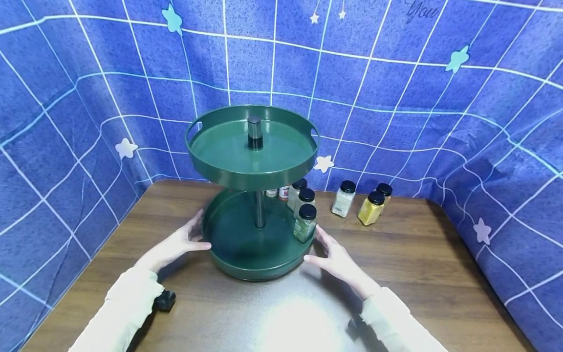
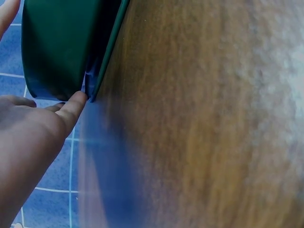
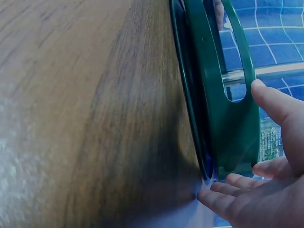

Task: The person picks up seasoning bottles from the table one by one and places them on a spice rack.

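A dark green two-tier round tray stand [image 1: 252,181] stands on the table, its bare upper tier joined to the lower tray [image 1: 246,271] by a metal post. Several black-lidded spice jars [image 1: 305,226] sit along the right side of the lower tray. At its left side is my left hand [image 1: 186,239], fingers extended by the outer wall and fingertips right at the lower edge [image 2: 90,90]. On the opposite side, my right hand [image 3: 266,175] has its thumb at the rim near the handle cutout and straight fingers low along the wall.
Right of the stand, a pale spice jar [image 1: 343,200], a yellow one [image 1: 371,210] and another behind it stand on the wooden table [image 1: 422,259]. A blue checked cloth [image 1: 374,98] with stars hangs behind and on both sides. A black object [image 1: 164,300] shows by the left sleeve.
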Action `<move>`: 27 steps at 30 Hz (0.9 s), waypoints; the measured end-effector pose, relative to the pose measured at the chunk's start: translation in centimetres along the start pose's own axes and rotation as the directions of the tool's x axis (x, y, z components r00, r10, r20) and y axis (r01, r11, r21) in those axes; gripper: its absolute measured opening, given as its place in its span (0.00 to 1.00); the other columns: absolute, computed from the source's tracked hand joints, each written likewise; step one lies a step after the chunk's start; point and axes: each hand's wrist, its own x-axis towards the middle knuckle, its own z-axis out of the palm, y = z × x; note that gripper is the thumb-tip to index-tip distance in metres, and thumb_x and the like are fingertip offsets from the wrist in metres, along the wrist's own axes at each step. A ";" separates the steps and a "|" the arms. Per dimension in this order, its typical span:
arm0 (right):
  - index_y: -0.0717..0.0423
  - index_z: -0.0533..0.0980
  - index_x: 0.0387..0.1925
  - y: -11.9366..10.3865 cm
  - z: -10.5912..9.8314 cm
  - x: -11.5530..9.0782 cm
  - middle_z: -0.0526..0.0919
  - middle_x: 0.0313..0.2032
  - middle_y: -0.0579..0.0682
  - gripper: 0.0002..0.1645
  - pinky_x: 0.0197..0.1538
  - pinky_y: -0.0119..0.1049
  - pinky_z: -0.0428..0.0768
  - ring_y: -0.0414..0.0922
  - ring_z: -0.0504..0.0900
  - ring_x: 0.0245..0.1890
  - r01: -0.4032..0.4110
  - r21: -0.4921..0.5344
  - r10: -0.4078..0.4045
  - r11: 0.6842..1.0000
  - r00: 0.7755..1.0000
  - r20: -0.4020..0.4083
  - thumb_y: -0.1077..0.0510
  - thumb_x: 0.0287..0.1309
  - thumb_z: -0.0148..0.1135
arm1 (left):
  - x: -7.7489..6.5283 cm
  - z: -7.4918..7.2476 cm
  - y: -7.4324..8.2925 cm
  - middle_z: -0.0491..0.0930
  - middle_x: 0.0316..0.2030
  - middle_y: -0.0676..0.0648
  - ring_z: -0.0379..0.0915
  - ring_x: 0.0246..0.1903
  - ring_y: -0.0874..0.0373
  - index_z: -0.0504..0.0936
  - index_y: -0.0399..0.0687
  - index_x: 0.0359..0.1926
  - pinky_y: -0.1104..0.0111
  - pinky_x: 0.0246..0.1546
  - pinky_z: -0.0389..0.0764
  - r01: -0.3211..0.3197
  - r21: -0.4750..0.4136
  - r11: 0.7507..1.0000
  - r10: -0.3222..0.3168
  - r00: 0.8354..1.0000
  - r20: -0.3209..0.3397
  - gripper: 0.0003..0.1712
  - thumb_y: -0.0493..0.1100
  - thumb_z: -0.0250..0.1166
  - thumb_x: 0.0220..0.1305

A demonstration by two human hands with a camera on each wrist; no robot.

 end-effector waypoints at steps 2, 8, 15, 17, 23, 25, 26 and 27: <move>0.56 0.47 0.73 0.0 0.0 0.1 0.60 0.68 0.61 0.55 0.66 0.51 0.63 0.55 0.60 0.68 -0.006 0.002 0.006 1.000 1.000 -0.004 0.50 0.52 0.69 | 0.0 0.0 -0.1 0.29 0.74 0.41 0.34 0.71 0.35 0.29 0.48 0.74 0.47 0.64 0.53 0.000 -0.005 1.000 0.000 1.000 0.001 0.61 0.38 0.67 0.57; 0.65 0.47 0.71 -2.0 -0.3 -0.3 0.61 0.66 0.68 0.53 0.63 0.57 0.65 0.63 0.62 0.65 0.042 0.022 -0.042 0.999 0.999 -0.008 0.57 0.53 0.68 | 0.0 -0.1 -0.5 0.28 0.74 0.42 0.35 0.70 0.35 0.29 0.48 0.74 0.47 0.64 0.53 -0.001 -0.010 1.000 0.001 1.000 0.000 0.61 0.38 0.67 0.57; 0.68 0.48 0.70 -2.8 -0.5 -0.2 0.62 0.64 0.71 0.51 0.63 0.58 0.64 0.65 0.63 0.64 0.039 0.043 -0.039 0.998 0.999 -0.007 0.60 0.54 0.67 | 0.0 0.1 -0.3 0.29 0.74 0.41 0.34 0.71 0.36 0.29 0.48 0.74 0.46 0.64 0.55 -0.020 0.016 1.000 0.020 1.000 0.003 0.61 0.38 0.68 0.56; 0.65 0.48 0.71 -1.8 -0.2 0.1 0.63 0.65 0.69 0.52 0.63 0.57 0.65 0.64 0.64 0.64 0.039 0.031 -0.038 0.999 0.999 -0.020 0.58 0.53 0.68 | 0.0 0.2 -0.2 0.30 0.74 0.40 0.34 0.71 0.36 0.30 0.48 0.74 0.46 0.63 0.55 -0.023 0.025 0.999 0.022 1.000 0.004 0.61 0.39 0.68 0.56; 0.60 0.47 0.72 0.2 0.3 0.8 0.65 0.65 0.64 0.55 0.64 0.52 0.66 0.59 0.66 0.64 0.045 -0.029 -0.046 0.999 0.998 -0.053 0.52 0.53 0.69 | -0.2 0.2 0.2 0.29 0.74 0.40 0.34 0.71 0.36 0.29 0.49 0.74 0.46 0.63 0.56 -0.012 0.029 1.000 0.012 1.000 0.002 0.62 0.39 0.69 0.56; 0.60 0.48 0.72 0.2 0.4 0.7 0.64 0.65 0.64 0.55 0.65 0.52 0.65 0.59 0.66 0.64 0.044 -0.034 -0.046 0.998 0.997 -0.056 0.51 0.52 0.69 | -0.2 0.3 0.2 0.29 0.74 0.41 0.34 0.71 0.36 0.29 0.49 0.74 0.46 0.63 0.56 -0.009 0.024 1.000 0.009 1.000 0.003 0.62 0.39 0.69 0.56; 0.59 0.47 0.73 0.3 0.4 0.7 0.64 0.66 0.63 0.55 0.65 0.51 0.65 0.58 0.65 0.65 0.037 -0.037 -0.039 0.999 0.998 -0.054 0.50 0.52 0.69 | -0.2 0.3 0.2 0.29 0.74 0.41 0.34 0.71 0.36 0.29 0.49 0.74 0.46 0.63 0.57 -0.006 0.023 1.000 0.006 1.000 0.004 0.62 0.40 0.69 0.56; 0.58 0.47 0.73 0.2 0.4 0.6 0.64 0.66 0.62 0.55 0.65 0.51 0.65 0.58 0.65 0.65 0.030 -0.034 -0.031 0.999 0.998 -0.051 0.50 0.52 0.69 | -0.2 0.3 0.2 0.28 0.74 0.41 0.33 0.71 0.36 0.29 0.49 0.74 0.46 0.63 0.56 -0.004 0.021 1.000 0.004 1.000 0.007 0.62 0.40 0.69 0.57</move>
